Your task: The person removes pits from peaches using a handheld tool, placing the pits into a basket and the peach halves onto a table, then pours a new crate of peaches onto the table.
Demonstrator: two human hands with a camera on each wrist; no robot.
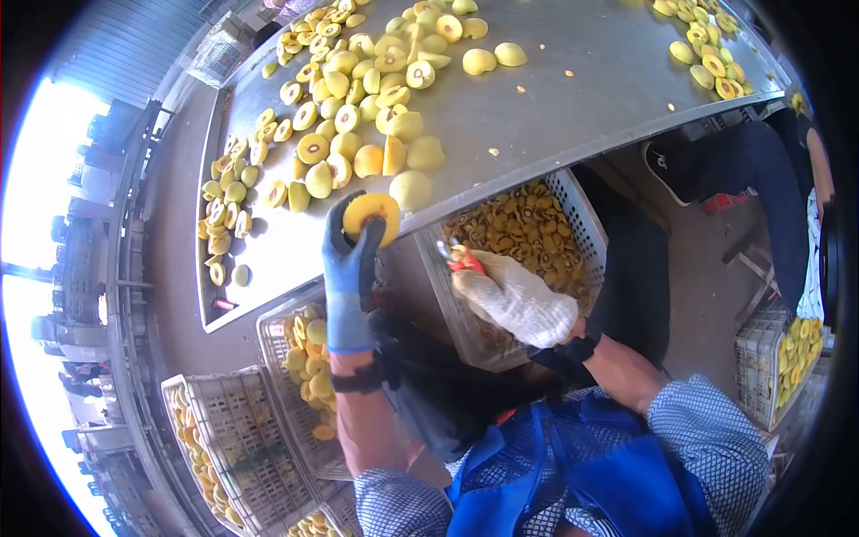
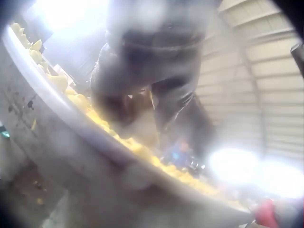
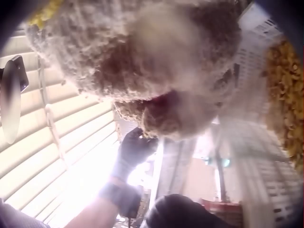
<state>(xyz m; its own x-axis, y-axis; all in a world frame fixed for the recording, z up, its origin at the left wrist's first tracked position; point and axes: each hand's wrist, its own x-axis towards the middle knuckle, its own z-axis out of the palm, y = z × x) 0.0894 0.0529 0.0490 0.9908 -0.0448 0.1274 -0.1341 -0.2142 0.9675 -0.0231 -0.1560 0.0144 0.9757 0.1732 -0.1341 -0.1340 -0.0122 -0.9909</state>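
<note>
Currently, our blue-gloved left hand [image 1: 352, 273] is curling its grip, thumb and fingers partly open, around a yellow fruit half [image 1: 371, 217] beside the metal counter [image 1: 555, 98]. Our white-gloved right hand [image 1: 521, 300] is gripping a red-handled tool [image 1: 465, 260] over a crate [image 1: 583, 219] of brownish pieces [image 1: 528, 224]. More fruit halves [image 1: 313, 148] are lying across the counter.
</note>
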